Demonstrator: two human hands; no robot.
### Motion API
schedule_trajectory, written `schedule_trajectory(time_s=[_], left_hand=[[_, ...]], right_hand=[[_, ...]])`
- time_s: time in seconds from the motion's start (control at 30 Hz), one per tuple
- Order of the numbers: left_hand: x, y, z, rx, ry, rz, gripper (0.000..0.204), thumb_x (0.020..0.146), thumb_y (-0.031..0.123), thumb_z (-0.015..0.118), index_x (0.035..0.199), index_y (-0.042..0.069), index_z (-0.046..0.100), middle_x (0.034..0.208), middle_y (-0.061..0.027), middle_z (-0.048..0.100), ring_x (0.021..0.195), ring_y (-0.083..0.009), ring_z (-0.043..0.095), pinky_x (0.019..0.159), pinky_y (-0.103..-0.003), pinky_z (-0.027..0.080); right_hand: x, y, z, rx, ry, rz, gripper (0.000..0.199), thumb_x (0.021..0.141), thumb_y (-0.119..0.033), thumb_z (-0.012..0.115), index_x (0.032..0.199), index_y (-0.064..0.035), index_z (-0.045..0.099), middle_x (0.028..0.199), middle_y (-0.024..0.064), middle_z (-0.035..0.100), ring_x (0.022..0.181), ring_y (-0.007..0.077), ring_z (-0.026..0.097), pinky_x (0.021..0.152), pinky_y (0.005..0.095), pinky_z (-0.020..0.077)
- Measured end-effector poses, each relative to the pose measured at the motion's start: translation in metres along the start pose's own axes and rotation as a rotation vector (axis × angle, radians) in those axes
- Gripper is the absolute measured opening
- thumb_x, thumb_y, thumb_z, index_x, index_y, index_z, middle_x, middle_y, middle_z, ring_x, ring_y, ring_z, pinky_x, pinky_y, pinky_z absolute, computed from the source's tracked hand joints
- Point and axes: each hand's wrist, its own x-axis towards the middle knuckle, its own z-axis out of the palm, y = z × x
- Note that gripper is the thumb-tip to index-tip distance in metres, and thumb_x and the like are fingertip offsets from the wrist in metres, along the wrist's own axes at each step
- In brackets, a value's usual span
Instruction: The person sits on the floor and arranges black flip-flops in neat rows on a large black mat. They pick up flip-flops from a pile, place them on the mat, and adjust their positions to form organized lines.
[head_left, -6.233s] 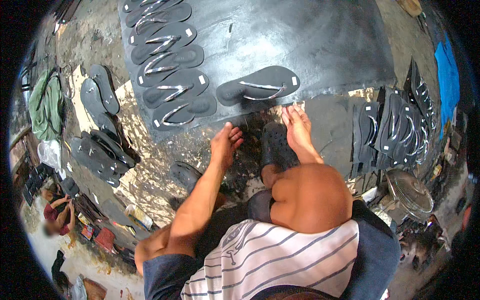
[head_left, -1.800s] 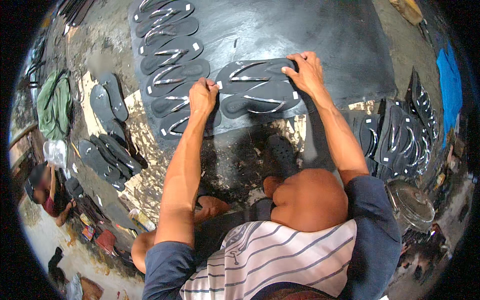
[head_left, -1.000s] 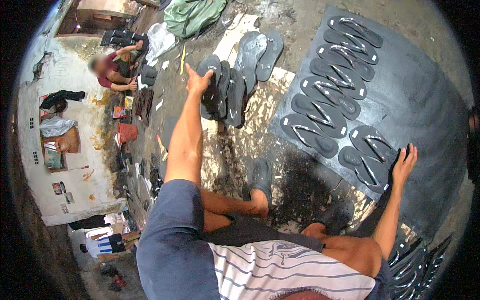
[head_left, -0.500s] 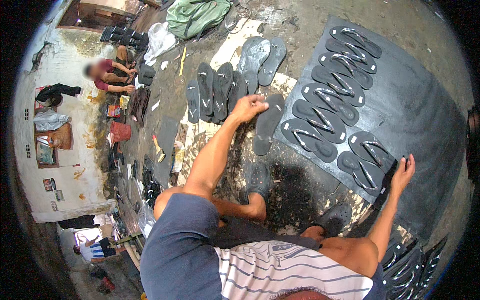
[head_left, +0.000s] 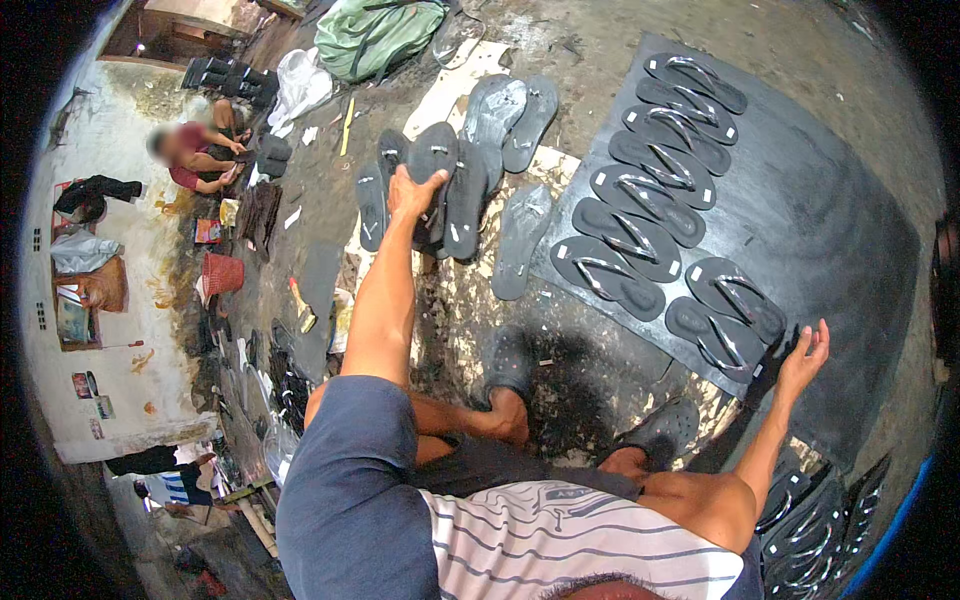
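Observation:
My left hand [head_left: 412, 192] is closed around the lower part of a black flip-flop sole [head_left: 433, 150], thumb along its right side. Beside that sole stand other dark soles [head_left: 466, 200], some partly hidden behind my hand. Right of them a single sole [head_left: 522, 240] lies with a glossy greyish top. My right hand [head_left: 803, 358] hovers by the black sheet [head_left: 800, 230], fingers apart and nothing in them, its forearm passing my knee. Closest to it are finished black flip-flops [head_left: 728, 335] with shiny straps.
Rows of flip-flops [head_left: 655, 185] lie on the sheet, more [head_left: 815, 530] at lower right. Two greyish soles [head_left: 530, 125] lie farther off, near a green sack [head_left: 380, 38]. Another person [head_left: 200, 160] sits at left, past a red basket [head_left: 220, 273]. My clogs [head_left: 660, 430] are on the floor.
My left hand has moved left from the single sole to the group and grasped one. The single sole now looks glossy grey instead of matte black. My right hand is nearly still.

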Motion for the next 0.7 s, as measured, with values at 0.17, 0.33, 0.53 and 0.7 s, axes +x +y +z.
schedule_trajectory(time_s=[0.17, 0.33, 0.53, 0.7], left_hand=[[-0.001, -0.037, -0.028, -0.737, -0.138, -0.058, 0.070, 0.079, 0.042, 0.077, 0.130, 0.000, 0.052, 0.114, -0.0167, 0.065, 0.100, -0.0265, 0.063, 0.090, -0.037, 0.049], [-0.027, -0.029, -0.004, 0.270, 0.378, 0.216, 0.082, 0.070, 0.035, 0.079, 0.139, 0.008, 0.043, 0.125, -0.0175, 0.053, 0.120, -0.0350, 0.048, 0.100, -0.048, 0.038], [-0.035, 0.025, 0.030, 0.522, 0.164, 0.394, 0.062, 0.077, 0.039, 0.072, 0.131, 0.013, 0.056, 0.142, -0.0139, 0.044, 0.130, -0.0398, 0.035, 0.103, -0.054, 0.030], [-0.026, 0.021, 0.014, 0.593, 0.032, 0.493, 0.057, 0.073, 0.045, 0.076, 0.118, 0.012, 0.067, 0.147, -0.0162, 0.036, 0.137, -0.0421, 0.025, 0.109, -0.056, 0.018]], right_hand=[[-0.004, 0.002, -0.005, 0.054, -0.011, 0.056, 0.039, 0.097, -0.023, 0.057, 0.131, -0.0031, 0.054, 0.134, 0.0169, 0.051, 0.122, 0.0290, 0.049, 0.104, 0.0392, 0.0405], [-0.004, 0.007, -0.004, 0.069, -0.035, 0.115, 0.039, 0.097, -0.024, 0.057, 0.131, -0.0048, 0.055, 0.133, 0.0158, 0.052, 0.120, 0.0280, 0.051, 0.103, 0.0390, 0.0401], [-0.007, -0.027, 0.019, 0.094, -0.055, 0.025, 0.038, 0.097, -0.022, 0.057, 0.131, -0.0055, 0.055, 0.135, 0.0143, 0.051, 0.120, 0.0263, 0.052, 0.103, 0.0382, 0.0406], [-0.010, -0.036, 0.016, 0.123, -0.051, 0.010, 0.038, 0.097, -0.022, 0.057, 0.131, -0.0059, 0.055, 0.136, 0.0142, 0.050, 0.123, 0.0263, 0.050, 0.105, 0.0381, 0.0392]])
